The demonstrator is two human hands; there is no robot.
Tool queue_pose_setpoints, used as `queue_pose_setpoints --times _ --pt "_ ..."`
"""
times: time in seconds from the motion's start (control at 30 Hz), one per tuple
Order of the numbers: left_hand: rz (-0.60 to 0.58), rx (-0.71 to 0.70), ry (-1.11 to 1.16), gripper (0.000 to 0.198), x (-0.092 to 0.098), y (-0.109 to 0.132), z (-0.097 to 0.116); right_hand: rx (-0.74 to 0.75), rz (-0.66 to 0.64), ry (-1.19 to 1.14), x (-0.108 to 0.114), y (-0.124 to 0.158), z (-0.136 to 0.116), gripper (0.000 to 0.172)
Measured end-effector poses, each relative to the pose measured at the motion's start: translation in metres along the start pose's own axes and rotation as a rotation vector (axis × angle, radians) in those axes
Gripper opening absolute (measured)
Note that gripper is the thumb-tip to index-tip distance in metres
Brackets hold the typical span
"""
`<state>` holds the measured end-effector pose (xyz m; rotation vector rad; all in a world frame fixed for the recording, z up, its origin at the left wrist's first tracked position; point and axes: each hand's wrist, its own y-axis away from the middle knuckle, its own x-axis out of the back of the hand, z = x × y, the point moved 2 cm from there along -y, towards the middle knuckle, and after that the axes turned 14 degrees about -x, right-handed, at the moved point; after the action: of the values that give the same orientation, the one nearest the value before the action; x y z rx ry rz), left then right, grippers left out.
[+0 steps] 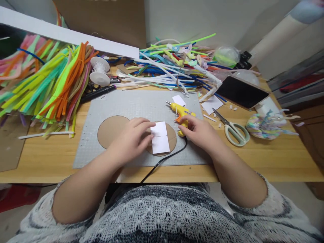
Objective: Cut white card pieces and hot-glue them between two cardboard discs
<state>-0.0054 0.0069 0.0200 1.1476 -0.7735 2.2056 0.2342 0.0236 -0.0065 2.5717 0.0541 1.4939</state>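
My left hand (135, 136) lies over the grey cutting mat (141, 103), fingers apart, with thumb and forefinger tips at the left edge of a white paper piece (160, 143). A dark line crosses the middle of that paper. Under it is a round cardboard disc (172, 138); a second cardboard disc (108, 130) lies to its left, partly covered by my left hand. My right hand (197, 131) has its fingers closed around the handle of a yellow glue gun (179, 109), which lies on the mat, nozzle pointing up and left. Its black cord (164, 158) runs to the table's front edge.
Pipe cleaners pile up at the left (50, 84) and back (167, 71). Scissors (235, 131), a phone (243, 91) and a pastel fuzzy bundle (263, 125) are on the right. A spool (100, 71) and black marker (98, 92) stand behind the mat.
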Motion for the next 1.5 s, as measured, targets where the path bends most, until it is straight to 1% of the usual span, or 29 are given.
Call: queue_pose_setpoints --times 0.07,0.13,0.2,0.27,0.33,0.4,0.43,0.5,0.57,0.67,0.73,0.77,0.8,0.9,0.97,1.03,1.13,1.2,1.23,1.27,1.3,1.33,1.37,1.4,1.43,1.47,1.5 --pt "0.019 -0.089 0.068 0.024 -0.003 -0.002 0.006 -0.039 0.016 -0.088 -0.004 -0.004 0.002 0.016" --pt "0.034 -0.131 0.113 0.022 -0.007 -0.002 0.015 -0.065 0.039 -0.181 -0.007 -0.007 0.004 0.011" --pt "0.026 -0.120 0.143 0.022 -0.010 -0.002 0.025 -0.077 0.063 -0.291 -0.006 -0.008 0.005 0.009" --pt "0.009 -0.073 0.178 0.024 -0.012 -0.002 0.037 -0.074 0.088 -0.416 -0.001 -0.003 0.001 0.010" --pt "0.009 0.000 0.268 0.036 -0.016 -0.003 0.049 -0.044 0.108 -0.538 0.005 0.008 -0.007 0.011" --pt "0.047 0.083 0.440 0.053 -0.021 -0.003 0.059 0.032 0.126 -0.617 0.010 0.023 -0.021 0.012" --pt "0.078 0.111 0.543 0.057 -0.025 -0.003 0.063 0.090 0.129 -0.630 0.011 0.031 -0.030 0.013" --pt "0.165 0.139 0.715 0.048 -0.031 -0.003 0.069 0.230 0.093 -0.599 0.010 0.046 -0.048 0.015" --pt "0.293 0.197 0.807 0.037 -0.034 -0.001 0.070 0.365 0.025 -0.528 0.008 0.056 -0.065 0.024" --pt "0.503 0.352 0.875 0.029 -0.027 0.008 0.060 0.500 -0.097 -0.458 0.004 0.062 -0.082 0.043" --pt "0.589 0.404 0.940 0.025 -0.012 0.016 0.047 0.567 -0.154 -0.427 0.004 0.063 -0.089 0.050" --pt "0.606 0.414 0.973 0.024 -0.002 0.020 0.038 0.606 -0.148 -0.404 0.004 0.062 -0.090 0.049" --pt "0.593 0.439 0.981 0.024 0.009 0.025 0.027 0.644 -0.120 -0.378 0.005 0.061 -0.089 0.046" --pt "0.605 0.609 0.897 0.022 0.046 0.044 -0.014 0.697 0.007 -0.323 0.004 0.052 -0.079 0.029" --pt "0.536 0.682 0.827 0.022 0.063 0.054 -0.040 0.660 0.048 -0.309 -0.001 0.042 -0.068 0.022" --pt "0.499 0.718 0.691 0.024 0.072 0.058 -0.063 0.616 0.070 -0.293 -0.007 0.031 -0.056 0.020" --pt "0.376 0.731 0.506 0.026 0.068 0.052 -0.086 0.565 0.111 -0.291 -0.015 0.017 -0.042 0.019" --pt "0.286 0.728 0.385 0.027 0.062 0.042 -0.092 0.499 0.110 -0.311 -0.017 0.009 -0.036 0.017" --pt "0.247 0.711 0.298 0.027 0.060 0.037 -0.093 0.454 0.089 -0.320 -0.018 0.006 -0.034 0.018" --pt "0.222 0.683 0.185 0.028 0.058 0.031 -0.091 0.410 0.058 -0.324 -0.019 0.004 -0.032 0.020" --pt "0.224 0.645 0.070 0.027 0.057 0.025 -0.086 0.373 0.023 -0.323 -0.019 0.002 -0.030 0.025" --pt "0.244 0.602 -0.015 0.027 0.055 0.020 -0.079 0.339 -0.017 -0.318 -0.019 0.001 -0.028 0.033" --pt "0.290 0.568 -0.065 0.029 0.053 0.017 -0.069 0.302 -0.061 -0.315 -0.019 0.001 -0.027 0.043" --pt "0.341 0.552 -0.035 0.034 0.049 0.015 -0.057 0.256 -0.108 -0.324 -0.019 0.001 -0.024 0.052" --pt "0.332 0.553 0.108 0.042 0.042 0.014 -0.045 0.194 -0.156 -0.352 -0.019 0.002 -0.022 0.058" --pt "0.336 0.590 0.307 0.049 0.034 0.015 -0.031 0.119 -0.208 -0.397 -0.018 0.003 -0.019 0.060" --pt "0.331 0.633 0.557 0.054 0.025 0.017 -0.017 0.036 -0.265 -0.457 -0.017 0.004 -0.016 0.058"
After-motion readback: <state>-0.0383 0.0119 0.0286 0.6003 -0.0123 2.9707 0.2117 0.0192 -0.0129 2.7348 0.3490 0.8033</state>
